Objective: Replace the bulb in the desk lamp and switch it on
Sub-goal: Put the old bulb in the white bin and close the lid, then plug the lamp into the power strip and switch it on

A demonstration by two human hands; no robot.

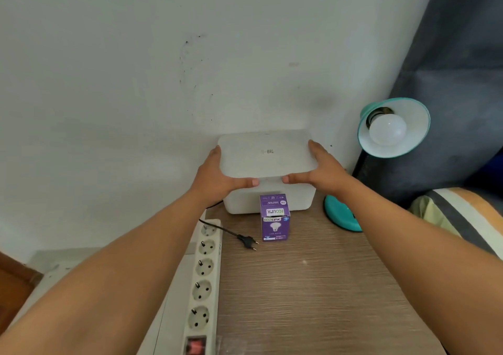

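Observation:
A teal desk lamp stands at the right of the wooden table, its shade tilted toward me with a white bulb screwed in, its round base behind my right forearm. A purple bulb carton stands upright mid-table. Behind it sits a white plastic box; my left hand and my right hand grip the two sides of its white lid, held slightly above the box. A black plug lies unplugged on the table.
A white power strip with several empty sockets and a red switch runs along the table's left edge. The wooden table meets a white wall behind. A dark curtain and a striped cushion are at the right.

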